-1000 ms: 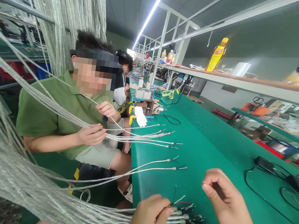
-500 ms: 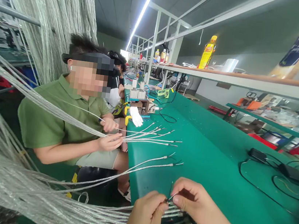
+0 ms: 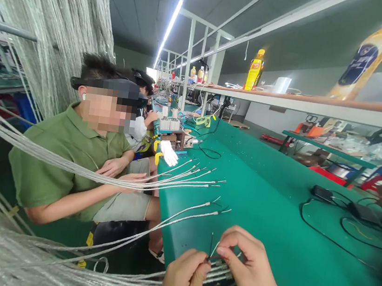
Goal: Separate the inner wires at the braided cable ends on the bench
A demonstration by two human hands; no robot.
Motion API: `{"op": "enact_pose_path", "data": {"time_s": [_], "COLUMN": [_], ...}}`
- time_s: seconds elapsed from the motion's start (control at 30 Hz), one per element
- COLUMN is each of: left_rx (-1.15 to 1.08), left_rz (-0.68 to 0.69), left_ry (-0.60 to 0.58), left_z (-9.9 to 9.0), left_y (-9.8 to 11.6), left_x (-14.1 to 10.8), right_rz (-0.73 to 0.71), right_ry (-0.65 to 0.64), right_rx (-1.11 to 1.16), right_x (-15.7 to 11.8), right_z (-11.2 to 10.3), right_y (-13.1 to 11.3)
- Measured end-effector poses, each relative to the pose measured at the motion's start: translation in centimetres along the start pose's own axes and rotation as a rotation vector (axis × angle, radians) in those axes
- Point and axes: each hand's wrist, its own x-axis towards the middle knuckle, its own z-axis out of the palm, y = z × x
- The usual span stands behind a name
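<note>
Near the bottom middle, my left hand [image 3: 186, 273] pinches the end of a cable, where thin black, white and red wires [image 3: 212, 249] fan out. My right hand [image 3: 243, 262] is just to the right, thumb and forefinger closed on the thin wires. Beneath both hands lies a thick bundle of silvery braided cables [image 3: 124, 277], its ends partly hidden by the hands. Two separate braided cables [image 3: 189, 211] rest on the green table [image 3: 259, 185] with stripped ends.
At the left a person in a green shirt [image 3: 51, 157] holds several cables over the table edge. A white glove [image 3: 168, 153] lies beside a small machine [image 3: 173, 133]. Black adapters [image 3: 321, 194] with cords are at right; bottles stand on the shelf [image 3: 323, 104].
The wires between my hands have spread, and a red one now shows. The person's far hand has drawn back from the cables toward their body. The view has shifted slightly.
</note>
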Motion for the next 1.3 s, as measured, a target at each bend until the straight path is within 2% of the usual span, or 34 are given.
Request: {"op": "enact_pose_path", "data": {"time_s": [0.23, 0.47, 0.67, 0.83, 0.9, 1.1, 1.3], "left_rx": [-0.017, -0.042, 0.012, 0.006, 0.003, 0.081, 0.092], "left_rz": [0.010, -0.101, -0.086, -0.131, -0.140, -0.081, -0.049], "left_ry": [0.007, 0.011, 0.146, 0.170, 0.163, 0.129, 0.104], "left_z": [0.2, 0.4, 0.9, 1.2, 1.1, 0.8, 1.2], "left_y": [-0.5, -0.4, -0.8, -1.3, -1.1, -0.5, -0.5], "left_x": [0.0, -0.2, -0.2, -0.2, -0.2, -0.1, -0.2], "right_rz": [-0.004, 0.061, 0.141, 0.326, 0.344, 0.307, 0.364], "right_ry": [0.043, 0.215, 0.095, -0.030, -0.058, 0.019, 0.018], "right_rx": [0.019, 0.181, 0.222, 0.288, 0.326, 0.161, 0.030], "right_x": [0.2, 0.7, 0.4, 0.2, 0.1, -0.2, -1.1], "right_z": [-0.7, -1.4, -1.0, 1.4, 2.4, 3.5, 4.2], "right_y": [0.2, -0.2, 0.7, 1.5, 1.2, 0.0, 1.8]}}
